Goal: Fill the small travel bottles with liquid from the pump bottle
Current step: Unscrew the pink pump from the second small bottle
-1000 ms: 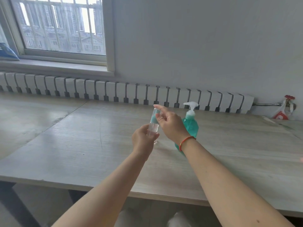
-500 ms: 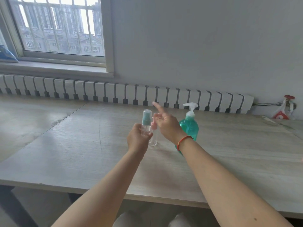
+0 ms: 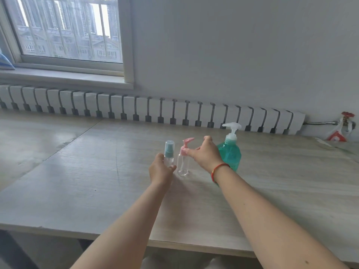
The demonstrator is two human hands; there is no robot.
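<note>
Left hand [image 3: 161, 169] is wrapping round the lower body of the teal-capped spray bottle [image 3: 169, 152], thumb and fingers [image 3: 172, 167] curled on its clear sides. The bottle is standing upright on the surface [image 3: 97, 181], roughly mid-depth and centred in the head view, its clear overcap on.

Right hand [image 3: 206, 155] is reaching in from the right, its fingertips pinching the pink collar of the pink pump bottle [image 3: 183, 162] just under the pump head. That bottle is also standing upright, clear-bodied, looking empty. It is sitting just beside the teal-capped one, to its right; whether the two are touching cannot be told.

The green pump bottle [image 3: 230, 152] is standing upright behind the right hand and wrist, partly hidden by them. White pump head is up, nozzle pointing left. Green liquid is filling most of the body. It is sitting near the pink pump bottle, on its right and a little farther back.

A red cord bracelet [image 3: 218, 169] is circling the right wrist.

Both forearms are stretching out over the near edge of the surface. A white radiator [image 3: 147, 111] is running along the wall behind. A barred window [image 3: 66, 30] is showing at upper left, with buildings outside. At far right a red valve [image 3: 347, 117] is sitting on a pipe.
</note>
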